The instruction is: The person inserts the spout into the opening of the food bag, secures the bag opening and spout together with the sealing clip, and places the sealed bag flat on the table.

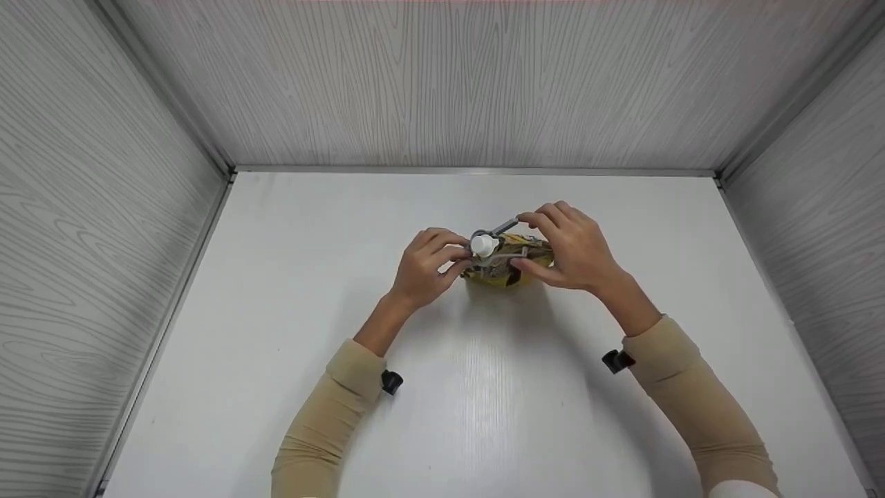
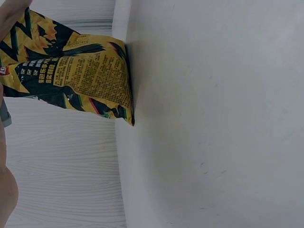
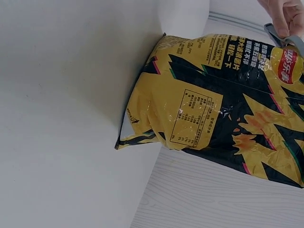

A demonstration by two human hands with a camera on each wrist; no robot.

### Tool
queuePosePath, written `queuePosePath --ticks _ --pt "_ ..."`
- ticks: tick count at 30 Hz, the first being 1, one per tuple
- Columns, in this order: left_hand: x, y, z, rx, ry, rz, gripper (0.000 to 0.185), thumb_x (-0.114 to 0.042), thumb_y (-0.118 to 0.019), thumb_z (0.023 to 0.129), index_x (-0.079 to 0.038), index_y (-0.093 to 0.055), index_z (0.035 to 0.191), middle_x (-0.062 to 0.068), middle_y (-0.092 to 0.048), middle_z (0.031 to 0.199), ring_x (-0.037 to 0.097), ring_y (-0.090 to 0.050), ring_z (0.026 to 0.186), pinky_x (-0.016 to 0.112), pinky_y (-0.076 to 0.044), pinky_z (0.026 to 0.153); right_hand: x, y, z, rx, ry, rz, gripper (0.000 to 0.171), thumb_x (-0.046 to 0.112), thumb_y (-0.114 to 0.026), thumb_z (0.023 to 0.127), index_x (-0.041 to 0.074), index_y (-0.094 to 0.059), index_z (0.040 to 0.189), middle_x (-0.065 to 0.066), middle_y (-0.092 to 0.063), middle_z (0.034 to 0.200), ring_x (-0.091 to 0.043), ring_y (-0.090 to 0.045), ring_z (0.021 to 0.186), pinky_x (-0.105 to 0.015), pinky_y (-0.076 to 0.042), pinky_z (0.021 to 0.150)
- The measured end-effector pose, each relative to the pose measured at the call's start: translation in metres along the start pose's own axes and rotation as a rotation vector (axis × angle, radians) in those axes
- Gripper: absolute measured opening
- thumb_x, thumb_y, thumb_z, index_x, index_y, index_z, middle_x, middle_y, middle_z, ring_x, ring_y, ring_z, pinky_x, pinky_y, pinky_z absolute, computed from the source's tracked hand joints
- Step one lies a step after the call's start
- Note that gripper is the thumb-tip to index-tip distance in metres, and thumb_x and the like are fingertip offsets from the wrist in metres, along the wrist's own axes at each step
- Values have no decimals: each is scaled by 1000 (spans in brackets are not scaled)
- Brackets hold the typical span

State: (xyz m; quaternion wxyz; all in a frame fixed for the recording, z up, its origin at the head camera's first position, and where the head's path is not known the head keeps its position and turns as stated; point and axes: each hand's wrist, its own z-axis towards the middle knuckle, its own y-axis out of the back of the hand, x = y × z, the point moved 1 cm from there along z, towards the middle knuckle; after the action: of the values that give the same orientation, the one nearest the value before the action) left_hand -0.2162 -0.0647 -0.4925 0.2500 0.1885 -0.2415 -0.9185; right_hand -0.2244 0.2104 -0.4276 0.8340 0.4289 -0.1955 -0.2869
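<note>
I saw chip bag (image 1: 508, 268) upright between both hands, steadied | left hand (image 1: 423, 266) pinched grey clip's (image 1: 492, 243) white-knobbed end | right hand (image 1: 570, 247) gripped its arms, spread over the bag top.

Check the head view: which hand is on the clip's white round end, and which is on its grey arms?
The left hand is at the white round end of the clip. The right hand pinches the grey arms over the yellow snack bag.

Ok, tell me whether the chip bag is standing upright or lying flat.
Upright. The chip bag stands with its bottom edge on the white table, while both hands work a grey clip at its top.
</note>
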Motion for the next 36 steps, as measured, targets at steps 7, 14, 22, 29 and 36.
queuePosePath --ticks 7,14,22,29,36 --pt "-1 -1 0 -9 -4 -3 12 -16 -86 88 -9 -78 92 4 -77 101 21 -68 101 35 -57 89 -1 0 2 16 -3 1 65 62 -64 95 11 -64 136 -12 -69 105 -31 -63 93 -49 -56 78" --pt "-1 -2 0 -32 -14 -16 16 -17 -88 87 -7 -76 93 5 -78 101 21 -69 98 35 -57 87 0 -1 1 15 4 1 64 60 -65 95 11 -64 136 -12 -69 104 -31 -64 92 -49 -57 80" --pt "0 -2 1 -31 -21 -22 17 -15 -88 86 -7 -76 94 6 -78 100 22 -69 98 35 -58 87 -1 1 2 19 3 -3 63 57 -68 93 11 -65 136 -12 -69 105 -31 -64 93 -49 -58 79" --pt "-1 -1 3 -19 -12 -24 14 -15 -86 88 -6 -77 95 5 -78 101 21 -69 99 35 -58 89 -1 0 5 28 15 -18 63 56 -70 92 11 -65 136 -12 -69 105 -31 -65 93 -49 -58 80" --pt "-2 -2 4 -18 -11 -21 15 -14 -87 87 -7 -76 94 5 -78 100 21 -69 99 35 -58 89 0 0 8 10 45 -20 60 56 -71 92 10 -67 131 -11 -70 105 -30 -66 92 -49 -58 79"
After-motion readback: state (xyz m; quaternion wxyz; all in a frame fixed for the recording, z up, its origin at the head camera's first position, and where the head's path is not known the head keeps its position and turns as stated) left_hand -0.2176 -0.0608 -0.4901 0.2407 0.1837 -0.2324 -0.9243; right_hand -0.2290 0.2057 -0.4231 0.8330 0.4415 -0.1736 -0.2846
